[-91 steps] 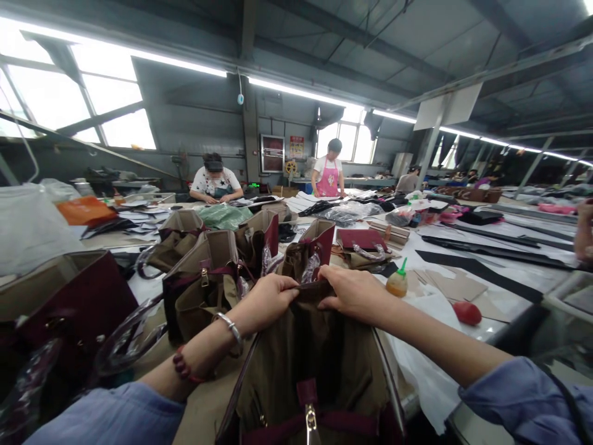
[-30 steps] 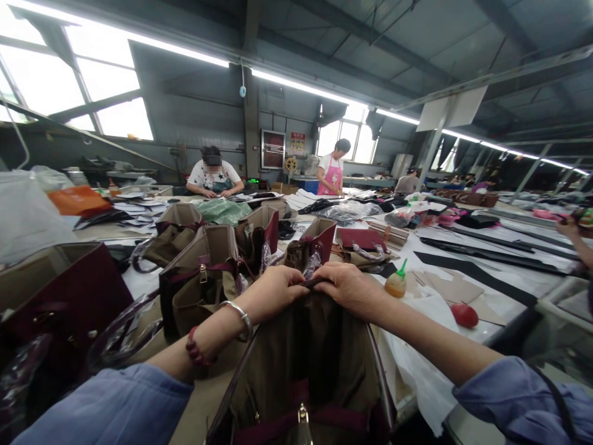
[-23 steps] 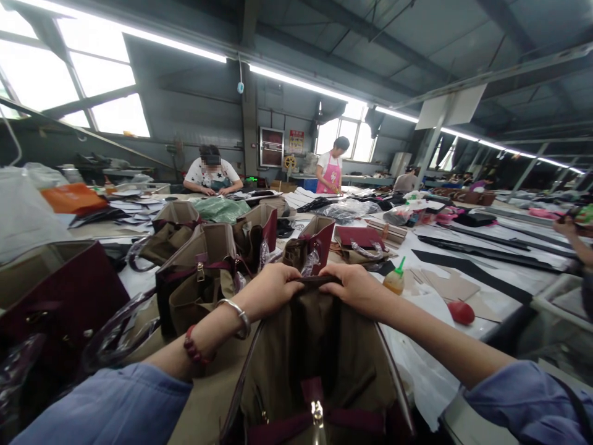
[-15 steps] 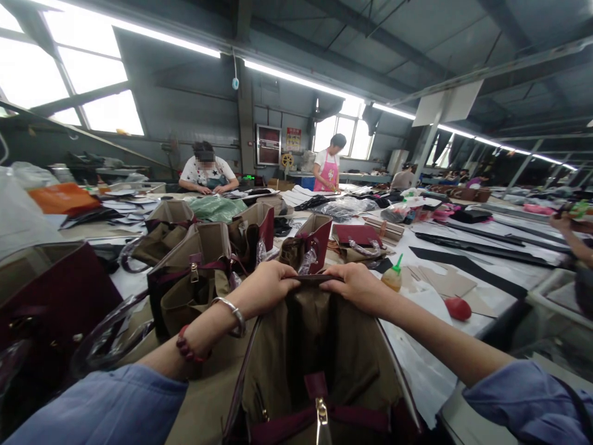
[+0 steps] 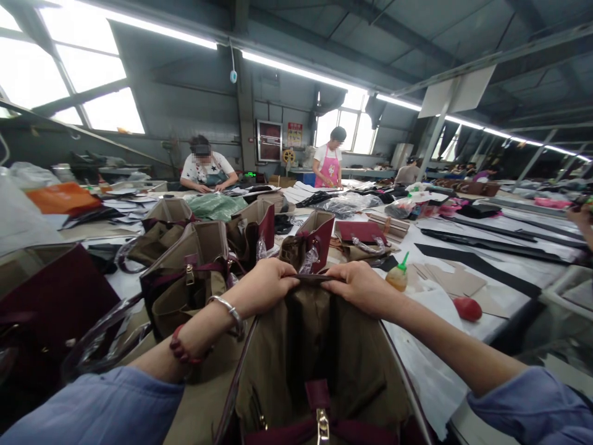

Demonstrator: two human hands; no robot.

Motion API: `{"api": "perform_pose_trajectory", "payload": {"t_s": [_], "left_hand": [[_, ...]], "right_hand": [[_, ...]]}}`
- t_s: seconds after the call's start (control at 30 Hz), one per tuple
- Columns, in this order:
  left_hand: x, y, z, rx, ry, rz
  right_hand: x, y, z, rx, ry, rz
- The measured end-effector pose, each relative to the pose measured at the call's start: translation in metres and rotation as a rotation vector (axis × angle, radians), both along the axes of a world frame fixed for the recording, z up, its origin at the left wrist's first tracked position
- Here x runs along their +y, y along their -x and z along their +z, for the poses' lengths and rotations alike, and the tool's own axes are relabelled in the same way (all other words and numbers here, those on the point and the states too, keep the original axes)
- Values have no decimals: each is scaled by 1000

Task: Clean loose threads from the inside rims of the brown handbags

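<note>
In the head view, the open bag (image 5: 319, 352) is at six o'clock; lining (image 5: 364, 337) and zip (image 5: 323, 424) are already in it, what remains I cannot tell. Left hand (image 5: 271, 283) and right hand (image 5: 356, 285), fingers nearly closed, pinch its far rim (image 5: 312, 278) at eleven and one o'clock, arms (image 5: 447, 339) stretched forward.

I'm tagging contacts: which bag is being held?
The bag at bottom centre: left hand and right hand pinch its far rim; neither holds the other bags.
</note>
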State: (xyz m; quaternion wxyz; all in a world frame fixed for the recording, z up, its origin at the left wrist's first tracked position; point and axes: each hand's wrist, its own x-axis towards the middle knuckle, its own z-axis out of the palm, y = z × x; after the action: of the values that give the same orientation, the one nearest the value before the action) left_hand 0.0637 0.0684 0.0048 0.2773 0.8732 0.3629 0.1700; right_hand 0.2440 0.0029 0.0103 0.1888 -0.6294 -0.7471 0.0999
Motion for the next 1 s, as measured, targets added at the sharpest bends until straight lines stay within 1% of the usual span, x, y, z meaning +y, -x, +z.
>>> {"api": "perform_pose_trajectory", "payload": {"t_s": [0.13, 0.23, 0.47, 0.53, 0.6, 0.7, 0.77, 0.83, 1.0], "left_hand": [[0, -1, 0, 3, 3, 4], [-2, -2, 0, 3, 3, 10], [-4, -1, 1, -23, -21, 25], [-5, -1, 1, -19, -24, 21], [-7, -1, 2, -14, -28, 18], [-10, -1, 1, -22, -42, 18], [-12, 0, 0, -29, -49, 17], [-13, 2, -1, -35, -56, 25], [-14, 6, -1, -36, -90, 47]], "right_hand": [[1, -3, -2, -10, -20, 17], [4, -5, -4, -53, -28, 3], [8, 6, 3, -309, -46, -62], [7, 7, 4, -334, -47, -72], [7, 8, 5, -307, -29, -56], [9, 11, 6, -252, -3, 32], [12, 15, 7, -255, 14, 74], [14, 20, 7, -301, 10, 72], [14, 28, 6, -470, -70, 50]]}}
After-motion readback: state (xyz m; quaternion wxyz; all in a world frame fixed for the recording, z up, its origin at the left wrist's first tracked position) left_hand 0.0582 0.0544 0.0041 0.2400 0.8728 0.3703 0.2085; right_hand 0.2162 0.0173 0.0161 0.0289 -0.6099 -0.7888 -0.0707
